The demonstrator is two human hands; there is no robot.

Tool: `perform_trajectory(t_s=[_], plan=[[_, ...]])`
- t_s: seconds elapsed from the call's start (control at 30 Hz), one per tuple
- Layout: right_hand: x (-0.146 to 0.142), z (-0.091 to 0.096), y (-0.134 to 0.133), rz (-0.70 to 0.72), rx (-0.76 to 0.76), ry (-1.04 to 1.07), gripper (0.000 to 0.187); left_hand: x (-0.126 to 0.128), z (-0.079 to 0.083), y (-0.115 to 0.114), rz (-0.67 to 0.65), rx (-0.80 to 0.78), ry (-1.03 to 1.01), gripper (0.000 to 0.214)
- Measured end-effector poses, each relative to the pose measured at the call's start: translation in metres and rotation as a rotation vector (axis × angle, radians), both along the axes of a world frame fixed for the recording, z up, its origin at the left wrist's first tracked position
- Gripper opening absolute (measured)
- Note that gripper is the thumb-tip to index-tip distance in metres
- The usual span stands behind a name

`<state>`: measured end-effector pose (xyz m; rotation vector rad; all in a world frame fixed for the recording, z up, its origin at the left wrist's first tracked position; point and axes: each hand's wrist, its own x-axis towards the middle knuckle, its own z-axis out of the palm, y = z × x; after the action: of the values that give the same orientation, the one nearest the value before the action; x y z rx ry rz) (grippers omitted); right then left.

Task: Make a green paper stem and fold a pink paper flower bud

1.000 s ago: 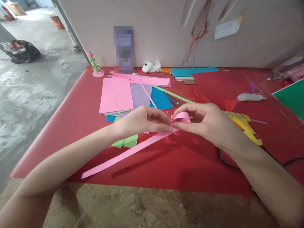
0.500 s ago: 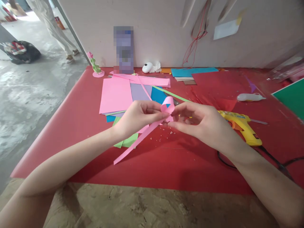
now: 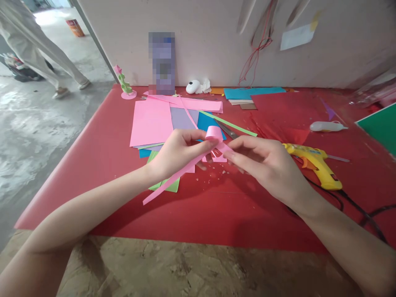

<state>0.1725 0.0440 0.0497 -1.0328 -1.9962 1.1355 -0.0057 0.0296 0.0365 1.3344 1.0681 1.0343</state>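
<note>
A pink paper strip (image 3: 214, 133) curves into a loop between my hands, over the middle of the red table. My left hand (image 3: 182, 150) pinches it where its ends cross, and one long tail slants down to the lower left. With thumb and fingers my right hand (image 3: 258, 159) grips the short end of the same strip. Behind the hands lie a pink paper sheet (image 3: 152, 122), a lilac sheet (image 3: 184, 119) and scissors (image 3: 228, 130), partly overlapped by other paper. Under my left hand, green paper pieces (image 3: 171, 184) show.
A yellow glue gun (image 3: 321, 165) with a black cord rests right of my right hand. Farther back are a white bottle (image 3: 328, 126), a paper flower on a stand (image 3: 123, 84) and a phone-like blurred object (image 3: 163, 66). A person's legs (image 3: 40, 49) are at the far left.
The loop has turned, showing its rounded outer side, and its short end is drawn right by my right hand. The long tail has risen slightly. The person at far left has stepped nearer.
</note>
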Motion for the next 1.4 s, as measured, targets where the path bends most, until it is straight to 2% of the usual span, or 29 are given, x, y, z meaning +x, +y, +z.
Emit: perform_trajectory(t_s=[0.13, 0.37, 0.47, 0.6, 0.77, 0.87, 0.97, 1.07, 1.2, 1.3, 1.4], plan=[[0.000, 0.000, 0.002, 0.036, -0.014, 0.034, 0.017, 0.001, 0.000, 0.000, 0.022, -0.027, -0.025, 0.018], [0.000, -0.005, -0.002, 0.174, 0.079, 0.121, 0.009, 0.004, 0.002, -0.003, 0.030, -0.046, -0.118, 0.016], [-0.002, -0.007, -0.002, 0.112, 0.089, 0.124, 0.006, 0.006, 0.002, -0.006, 0.050, -0.027, -0.102, 0.016], [-0.005, -0.010, -0.003, 0.032, 0.078, 0.122, 0.014, 0.010, -0.001, -0.010, 0.076, 0.049, -0.043, 0.011], [-0.006, -0.009, -0.004, -0.023, 0.039, 0.141, 0.020, 0.008, -0.001, -0.010, 0.084, 0.064, 0.028, 0.021], [-0.005, -0.008, -0.003, -0.070, 0.041, 0.157, 0.028, 0.005, 0.000, -0.008, 0.034, 0.038, -0.018, 0.019], [-0.003, -0.008, 0.000, -0.119, 0.063, 0.132, 0.015, 0.005, 0.002, -0.006, -0.051, -0.029, -0.106, 0.014], [0.001, -0.008, 0.005, -0.140, 0.039, 0.170, 0.016, 0.006, 0.003, -0.005, -0.062, -0.067, -0.078, 0.025], [0.004, -0.008, 0.008, -0.098, 0.038, 0.180, 0.025, 0.006, 0.002, -0.005, -0.005, 0.004, 0.007, 0.049], [0.003, -0.007, 0.006, -0.074, 0.122, 0.107, 0.027, 0.005, 0.001, -0.007, -0.021, 0.036, 0.059, 0.029], [0.001, -0.005, 0.002, -0.057, 0.236, 0.028, 0.013, 0.004, 0.000, -0.008, -0.015, 0.089, 0.175, 0.013]])
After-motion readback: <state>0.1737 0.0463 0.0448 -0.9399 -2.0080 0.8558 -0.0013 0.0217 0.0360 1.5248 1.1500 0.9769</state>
